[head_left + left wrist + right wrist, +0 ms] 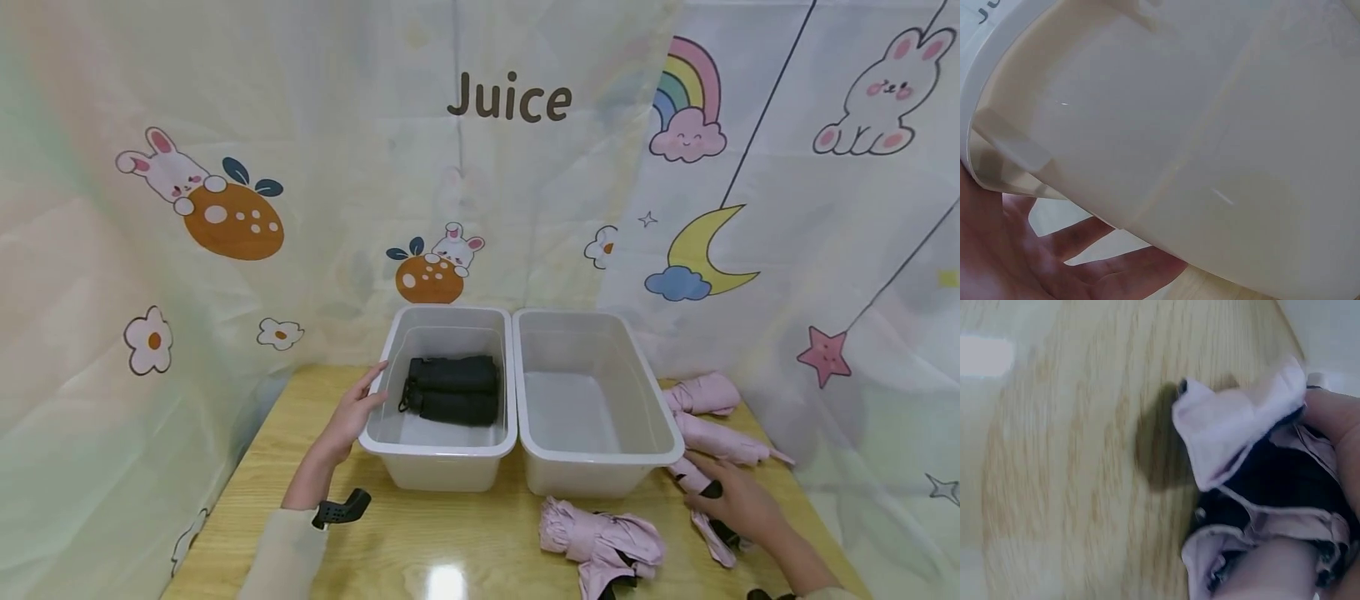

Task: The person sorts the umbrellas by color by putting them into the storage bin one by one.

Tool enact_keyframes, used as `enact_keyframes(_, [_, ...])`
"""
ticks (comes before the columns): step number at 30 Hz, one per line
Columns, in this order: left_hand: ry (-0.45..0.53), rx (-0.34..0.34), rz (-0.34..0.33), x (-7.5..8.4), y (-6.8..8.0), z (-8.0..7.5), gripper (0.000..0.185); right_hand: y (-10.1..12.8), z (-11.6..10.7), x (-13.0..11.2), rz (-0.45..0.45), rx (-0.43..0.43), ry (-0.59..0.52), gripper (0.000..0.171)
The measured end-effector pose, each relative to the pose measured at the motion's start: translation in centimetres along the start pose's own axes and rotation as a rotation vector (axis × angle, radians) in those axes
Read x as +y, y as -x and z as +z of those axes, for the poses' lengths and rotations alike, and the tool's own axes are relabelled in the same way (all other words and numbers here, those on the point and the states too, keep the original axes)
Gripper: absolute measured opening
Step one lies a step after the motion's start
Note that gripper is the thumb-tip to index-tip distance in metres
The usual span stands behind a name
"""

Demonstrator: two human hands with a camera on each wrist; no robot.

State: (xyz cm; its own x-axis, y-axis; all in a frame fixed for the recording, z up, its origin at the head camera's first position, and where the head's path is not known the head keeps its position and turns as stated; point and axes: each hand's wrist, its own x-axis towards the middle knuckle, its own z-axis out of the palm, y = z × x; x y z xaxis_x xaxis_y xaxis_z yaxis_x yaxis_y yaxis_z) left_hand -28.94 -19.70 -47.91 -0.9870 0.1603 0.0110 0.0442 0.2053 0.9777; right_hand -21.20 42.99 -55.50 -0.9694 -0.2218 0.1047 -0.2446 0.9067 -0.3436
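My left hand rests its spread fingers against the left side of a white plastic bin; in the left wrist view those fingers lie along its outer wall. Inside that bin, two folded black umbrellas lie side by side. At the right, my right hand grips a folded pink umbrella, whose loose pink cloth and black lining show in the right wrist view. Part of this umbrella is hidden by the hand.
A second white bin stands right beside the first, with nothing in it. Another pink umbrella lies in front of it. Two more, one farther back and one nearer, lie along its right side on the wooden table.
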Motion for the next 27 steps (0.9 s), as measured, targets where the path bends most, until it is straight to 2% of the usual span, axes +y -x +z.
enact_keyframes(4, [0.006,-0.011,0.001,-0.1,0.0,-0.1,0.054,-0.4,0.3,0.5,-0.041,0.073,-0.035,0.069])
enact_keyframes(9, [0.019,-0.015,-0.004,-0.3,0.2,0.1,0.054,-0.3,0.0,1.2,-0.042,0.058,-0.101,0.065])
enact_keyframes(13, [0.028,-0.012,-0.014,-0.8,0.3,0.6,0.053,0.5,-1.1,0.8,-0.058,0.083,-0.141,0.062])
enact_keyframes(19, [0.038,-0.031,-0.001,-0.9,0.2,0.9,0.055,0.3,-6.3,-0.7,-0.035,0.186,-0.149,0.063])
enact_keyframes(23, [0.031,-0.014,0.019,-0.5,-0.2,0.4,0.055,-2.2,-10.5,-2.2,-0.108,0.274,-0.101,0.065])
enact_keyframes(27, [0.029,-0.01,0.019,-0.4,-0.2,0.0,0.055,-5.3,-14.3,-4.5,-0.165,0.284,-0.007,0.066])
